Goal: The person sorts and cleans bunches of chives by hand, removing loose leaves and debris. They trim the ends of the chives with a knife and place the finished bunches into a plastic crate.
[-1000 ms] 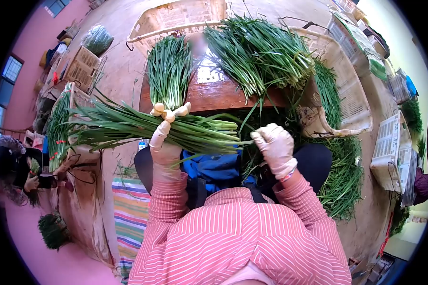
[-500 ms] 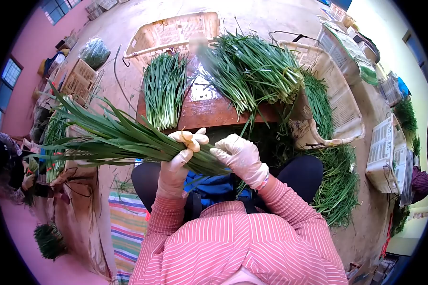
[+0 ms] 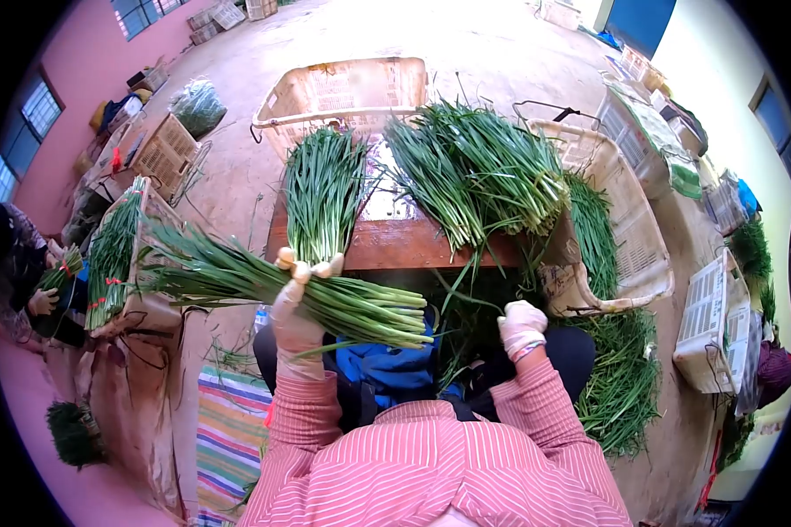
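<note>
My left hand (image 3: 297, 307), in a whitish glove, is wrapped round a bunch of long green stalks (image 3: 369, 307); their pale cut ends point right and the leaves spread left. To the right, my gloved right hand (image 3: 522, 327) is closed on thin loose green blades (image 3: 470, 299) that trail up and left from the fingers. In front, a low wooden table (image 3: 395, 246) carries a neat bundle of stalks (image 3: 325, 193) on its left and a larger pile (image 3: 492, 176) on its right.
Behind the table stands a crate (image 3: 343, 88). A long crate (image 3: 646, 237) with greens is at the right, beside a heap of greens (image 3: 620, 378) on the floor. At the far left, a co-worker's hand (image 3: 42, 302) is near tied bundles (image 3: 110, 255). A striped mat (image 3: 228, 430) lies lower left.
My right hand has moved right, away from the bunch, with thin blades in its fingers. The bunch in my left hand now shows its cut ends. The view has shifted slightly.
</note>
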The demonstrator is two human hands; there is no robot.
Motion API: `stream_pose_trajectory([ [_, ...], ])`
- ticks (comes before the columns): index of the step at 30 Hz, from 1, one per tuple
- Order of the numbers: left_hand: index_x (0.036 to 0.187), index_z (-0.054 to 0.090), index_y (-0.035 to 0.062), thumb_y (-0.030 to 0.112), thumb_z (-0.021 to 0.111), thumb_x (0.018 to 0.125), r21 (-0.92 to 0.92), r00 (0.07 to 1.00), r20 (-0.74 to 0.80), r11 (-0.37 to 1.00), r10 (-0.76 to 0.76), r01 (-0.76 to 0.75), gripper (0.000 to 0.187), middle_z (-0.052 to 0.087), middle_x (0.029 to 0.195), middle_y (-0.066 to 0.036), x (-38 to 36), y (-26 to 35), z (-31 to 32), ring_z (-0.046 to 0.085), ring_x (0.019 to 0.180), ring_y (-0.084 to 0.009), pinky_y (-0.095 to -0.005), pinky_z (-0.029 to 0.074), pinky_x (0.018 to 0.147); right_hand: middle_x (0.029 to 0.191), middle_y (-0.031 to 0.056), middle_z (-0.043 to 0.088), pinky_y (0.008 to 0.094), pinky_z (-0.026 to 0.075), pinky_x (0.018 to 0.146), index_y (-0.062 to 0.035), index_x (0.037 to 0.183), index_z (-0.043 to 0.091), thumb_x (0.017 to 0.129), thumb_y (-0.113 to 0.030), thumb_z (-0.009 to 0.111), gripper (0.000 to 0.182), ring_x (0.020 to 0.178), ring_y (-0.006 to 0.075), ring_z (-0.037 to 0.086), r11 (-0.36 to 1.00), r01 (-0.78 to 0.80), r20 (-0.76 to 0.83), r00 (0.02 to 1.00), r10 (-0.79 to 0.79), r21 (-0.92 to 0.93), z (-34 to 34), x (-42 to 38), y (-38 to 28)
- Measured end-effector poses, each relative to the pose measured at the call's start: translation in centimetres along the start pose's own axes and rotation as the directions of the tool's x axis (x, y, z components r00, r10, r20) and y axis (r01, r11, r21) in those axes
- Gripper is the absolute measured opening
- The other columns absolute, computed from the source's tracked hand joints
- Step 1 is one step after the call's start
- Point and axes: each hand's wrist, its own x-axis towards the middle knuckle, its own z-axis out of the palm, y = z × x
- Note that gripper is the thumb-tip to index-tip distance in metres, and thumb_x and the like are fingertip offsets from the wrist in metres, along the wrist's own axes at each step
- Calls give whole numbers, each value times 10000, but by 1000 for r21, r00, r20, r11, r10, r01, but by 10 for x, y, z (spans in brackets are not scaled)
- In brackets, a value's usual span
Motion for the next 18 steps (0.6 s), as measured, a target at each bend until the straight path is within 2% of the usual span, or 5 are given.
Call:
stream_pose_trajectory([
  [8,1188,537,99,4,561,861,-109,955,-227,979,-192,172,341,640,947,-49,2,-23,9,624,935,-239,-471,474,964,1276,246,491,389,379,999,66,1418,243,687,-398,733,994,1143,345,511,446,831,-628,547,-554,332,-115,-47,-69],
  [12,1260,514,79,43,528,908,-92,919,-307,969,-249,231,354,631,1032,-76,0,-48,16,613,969,-244,-447,471,949,1180,212,567,387,462,881,0,1441,217,631,-287,815,1047,1014,359,582,445,796,-626,601,-497,411,-91,-43,-117],
  [13,1288,496,83,90,550,910,-47,921,-282,963,-269,267,382,627,1074,-75,-2,-46,13,599,1008,-248,-451,453,969,1031,189,625,361,506,787,-43,1439,275,662,-206,803,953,866,345,625,636,582,-327,813,-482,507,-88,-45,-116],
  [16,1427,310,79,431,615,869,114,950,-94,945,-297,307,726,455,1375,-129,-8,-31,18,475,1222,-334,-494,358,1054,833,113,642,313,500,643,-44,1182,554,755,-127,682,453,683,196,617,-14,389,-315,724,-614,921,-63,-28,-109],
  [18,1446,258,71,583,620,792,274,921,104,901,-376,337,906,375,1428,-169,-7,-21,-3,426,1267,-358,-518,328,1069,842,28,634,259,483,620,-54,1017,587,778,-146,712,284,701,111,582,-37,-146,53,568,-821,989,-106,-43,-96],
])
